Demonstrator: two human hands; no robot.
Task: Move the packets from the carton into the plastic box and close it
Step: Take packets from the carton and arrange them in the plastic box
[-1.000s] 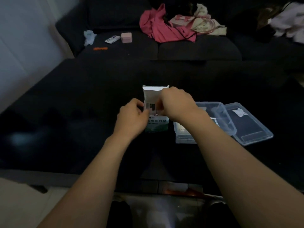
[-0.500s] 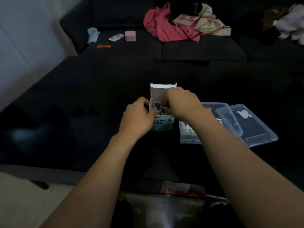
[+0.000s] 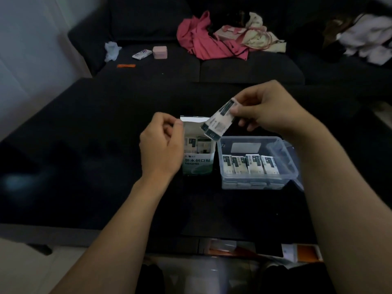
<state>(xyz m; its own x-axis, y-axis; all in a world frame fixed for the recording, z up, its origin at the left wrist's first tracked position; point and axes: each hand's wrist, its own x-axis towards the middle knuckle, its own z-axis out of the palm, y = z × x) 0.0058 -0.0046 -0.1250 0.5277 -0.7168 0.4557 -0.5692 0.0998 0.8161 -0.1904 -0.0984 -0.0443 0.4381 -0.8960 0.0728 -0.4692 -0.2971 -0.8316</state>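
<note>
A white and green carton (image 3: 197, 164) stands open on the dark table, with more packets visible inside. My left hand (image 3: 162, 145) grips its left side, thumb on the top edge. My right hand (image 3: 263, 109) pinches a small stack of white packets (image 3: 218, 122) in the air, above the gap between carton and box. The clear plastic box (image 3: 254, 183) sits right of the carton with a row of several packets (image 3: 250, 164) in it. Its clear lid (image 3: 294, 158) lies behind and to the right, mostly hidden by my right forearm.
A dark sofa (image 3: 212, 66) runs along the far side, carrying a pink garment (image 3: 203, 41), a pink case (image 3: 160, 52), a small white pack (image 3: 141, 54) and an orange item (image 3: 126, 65). Orange and white things (image 3: 301, 252) lie below the table's near edge.
My right hand has pulled a stack of packets up out of the carton and lifted it to the right. The left hand stays on the carton. The view has shifted closer.
</note>
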